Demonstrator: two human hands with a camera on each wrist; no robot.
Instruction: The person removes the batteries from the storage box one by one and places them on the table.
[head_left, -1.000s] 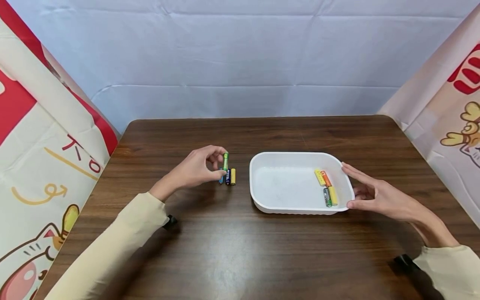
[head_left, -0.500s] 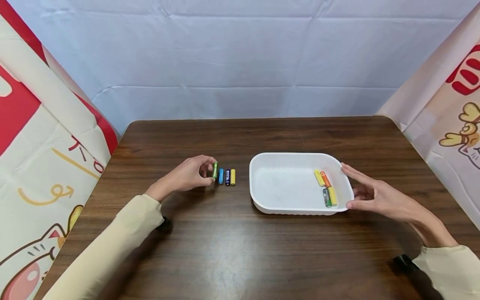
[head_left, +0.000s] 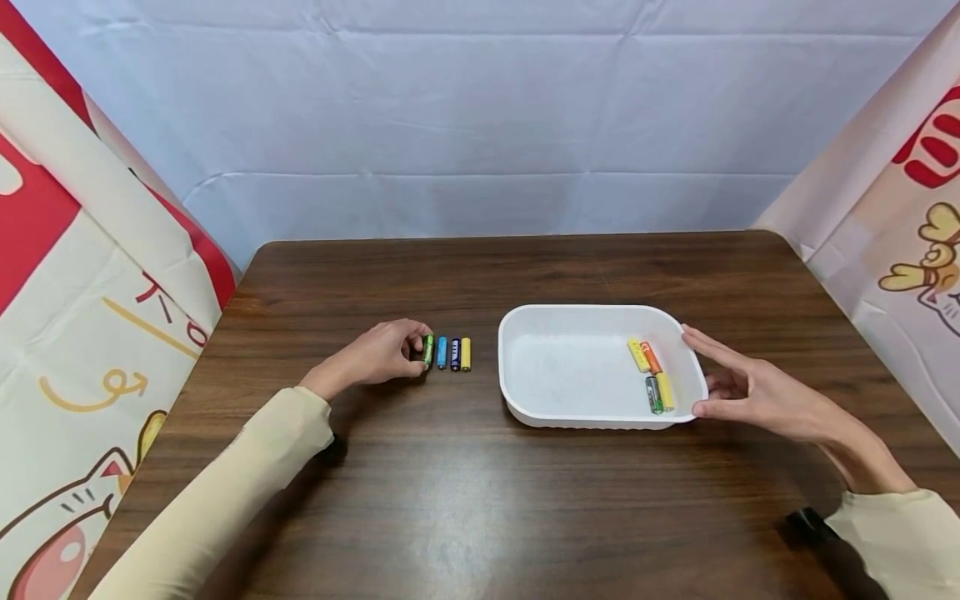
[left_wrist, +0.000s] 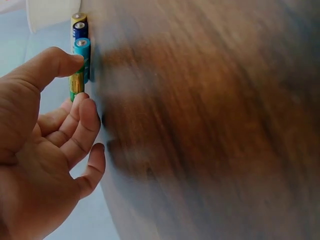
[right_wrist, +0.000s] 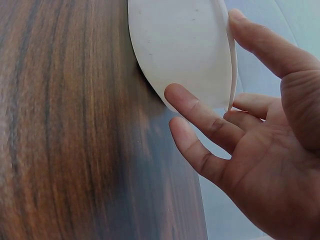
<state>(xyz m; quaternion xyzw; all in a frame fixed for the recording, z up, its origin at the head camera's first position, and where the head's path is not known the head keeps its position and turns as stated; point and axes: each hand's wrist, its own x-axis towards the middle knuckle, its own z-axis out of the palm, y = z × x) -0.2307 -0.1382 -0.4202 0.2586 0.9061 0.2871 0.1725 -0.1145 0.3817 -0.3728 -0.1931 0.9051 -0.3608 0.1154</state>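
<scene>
My left hand (head_left: 384,350) pinches a green battery (head_left: 428,352) between thumb and fingertips, low at the table, at the left end of a row. Beside it lie a light blue battery (head_left: 442,353), a dark blue one (head_left: 455,354) and a yellow one (head_left: 466,354). In the left wrist view the green battery (left_wrist: 76,82) shows a gold band, partly hidden by the thumb. My right hand (head_left: 780,400) holds the right end of a white plastic tub (head_left: 577,420), thumb and index finger spread along its rim; its other fingers reach against the outer wall (right_wrist: 185,55).
Several batteries lie inside the tub near its right end: a yellow one (head_left: 639,355), an orange one (head_left: 652,358), another yellow one (head_left: 666,392) and a dark green one (head_left: 655,395). Everything stands on a brown wooden table (head_left: 465,500) before a pale cloth (head_left: 480,117).
My left hand has carried the green battery leftward from above the row and lowered it beside the light blue one. My right hand and the tub have stayed put.
</scene>
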